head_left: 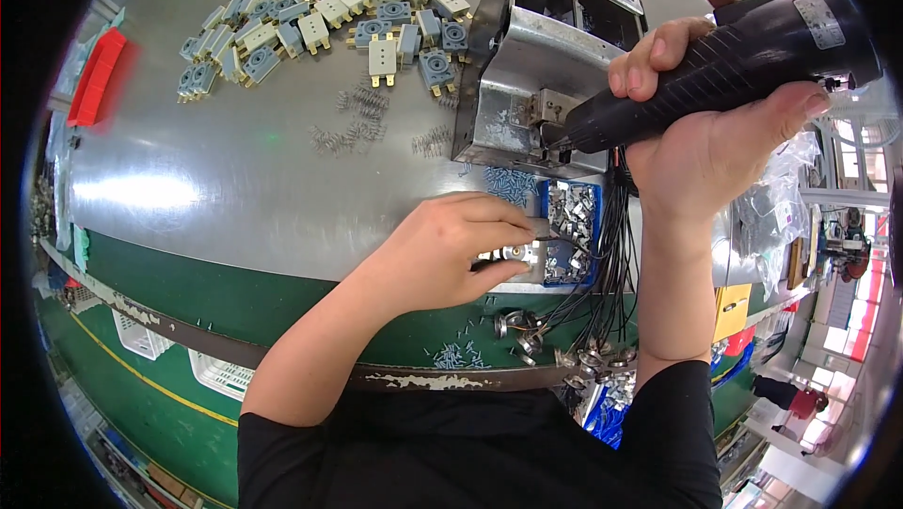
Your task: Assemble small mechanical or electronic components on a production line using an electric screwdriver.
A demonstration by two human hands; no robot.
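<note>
My right hand (701, 156) is wrapped round a black electric screwdriver (720, 71). The tool slants down to the left, and its tip is at the lower front of a worn metal box-shaped fixture (513, 100). Below that, my left hand (442, 250) pinches a small metal-and-white part (515, 252) between thumb and fingers. A dark wire runs from the part; the fingers hide some of it. Just right of these fingers sits a blue tray (599, 217) of small metal pieces. Loose bluish screws (511, 185) lie between tray and fixture.
Many grey and white plug-like blocks (383, 57) spread across the back of the metal table, with springs (353, 123) before them. Black cables (616, 255) hang over the front edge. More screws (456, 357) lie near me. A red bin (97, 76) stands far left.
</note>
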